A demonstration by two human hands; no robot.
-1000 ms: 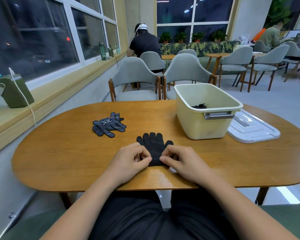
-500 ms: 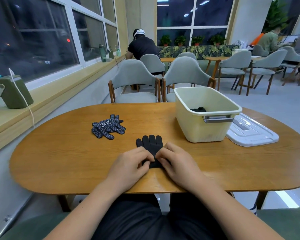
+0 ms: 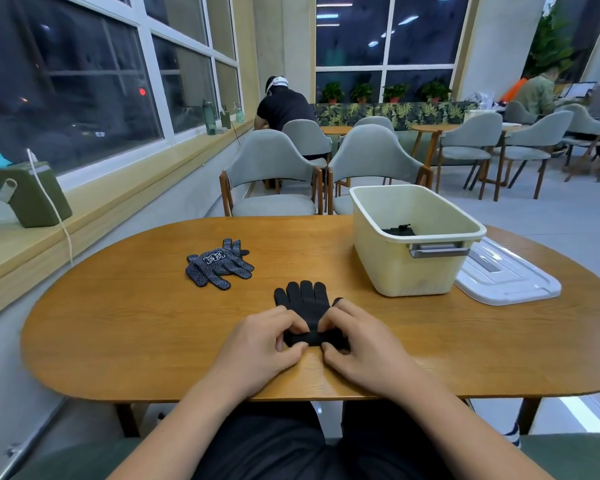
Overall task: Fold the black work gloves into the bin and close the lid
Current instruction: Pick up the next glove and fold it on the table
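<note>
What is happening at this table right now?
A person is folding a black glove on the table. The left hand and right hand both pinch its cuff end, which is folded up toward the fingers. The dotted gloves lie apart, further left. The bin stands open on the right with something black inside, and its lid lies flat on the table beside it.

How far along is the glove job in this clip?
Done: a black item, likely a glove, lies in the bin. In hand: left hand and right hand pinch the black glove at its near end, folding it. Left: dotted gloves on the table, lid off beside the bin.
</note>
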